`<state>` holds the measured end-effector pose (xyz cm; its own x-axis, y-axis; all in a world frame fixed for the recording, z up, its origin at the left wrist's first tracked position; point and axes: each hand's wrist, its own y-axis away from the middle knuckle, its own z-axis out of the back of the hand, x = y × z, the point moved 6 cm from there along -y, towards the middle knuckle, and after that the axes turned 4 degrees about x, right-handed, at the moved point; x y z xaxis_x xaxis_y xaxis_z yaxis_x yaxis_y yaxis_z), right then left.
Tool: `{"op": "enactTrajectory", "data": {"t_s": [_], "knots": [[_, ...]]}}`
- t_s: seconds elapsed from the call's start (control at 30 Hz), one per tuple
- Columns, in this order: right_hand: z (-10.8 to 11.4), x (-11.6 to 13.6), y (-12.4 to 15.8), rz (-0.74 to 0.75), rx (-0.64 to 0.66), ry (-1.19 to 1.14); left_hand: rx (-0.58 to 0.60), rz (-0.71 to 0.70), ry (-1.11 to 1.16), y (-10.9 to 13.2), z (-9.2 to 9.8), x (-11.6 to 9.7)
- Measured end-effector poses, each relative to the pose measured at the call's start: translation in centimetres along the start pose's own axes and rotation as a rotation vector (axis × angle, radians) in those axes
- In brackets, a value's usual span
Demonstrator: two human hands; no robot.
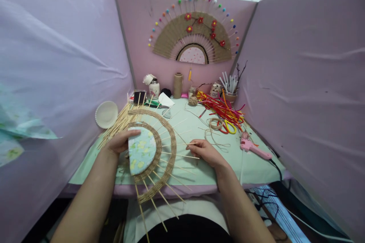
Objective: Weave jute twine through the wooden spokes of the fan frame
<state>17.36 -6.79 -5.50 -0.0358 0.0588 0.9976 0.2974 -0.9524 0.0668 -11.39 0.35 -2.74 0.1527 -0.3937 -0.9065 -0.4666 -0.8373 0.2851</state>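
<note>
Left hand [119,142] is clamped on the straight side of the half-round woven fan [157,148], thumb over the floral panel [142,152]. Fan is held up over the worktop [234,172], left of its middle, straight side to the left, spokes [185,156] radiating right and down; the lowest ones reach past the front edge. Two woven bands, inner one against the panel, outer one [172,142] spaced off it. Right hand [203,150] is right of the fan among the spoke tips, thumb and fingertips together on what looks like a twine strand [180,136] off the outer band; too fine to be sure, a spoke may be in the grip too. Around: loose sticks [118,123] along the left edge, white dish [106,114] beside them. Twine coil [215,123] and yellow-handled scissors [230,127] right of centre, red and yellow stems [221,106] behind, toward the back right corner. Pink glue gun [255,149] near the right edge. Brown spool [178,85] stands at the back edge.
</note>
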Motion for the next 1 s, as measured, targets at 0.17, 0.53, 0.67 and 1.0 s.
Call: {"op": "enactTrajectory", "data": {"t_s": [0.17, 0.53, 0.67, 1.0], "knots": [[1.9, 0.5, -0.1, 0.172, -0.252, -0.220, -0.043, -0.131, 0.108, -2.1, -1.2, -3.5], [3.0, 0.4, 0.6, 0.255, -0.362, -0.221, -0.039, -0.209, 0.176, -4.0, -3.0, -3.6], [3.3, 0.5, 0.8, 0.259, -0.372, -0.165, -0.059, -0.158, 0.199, -3.1, -2.4, -3.5], [4.0, 1.0, 0.8, 0.354, -0.422, -0.342, -0.101, -0.123, 0.123, -3.1, -2.7, -3.6]]}}
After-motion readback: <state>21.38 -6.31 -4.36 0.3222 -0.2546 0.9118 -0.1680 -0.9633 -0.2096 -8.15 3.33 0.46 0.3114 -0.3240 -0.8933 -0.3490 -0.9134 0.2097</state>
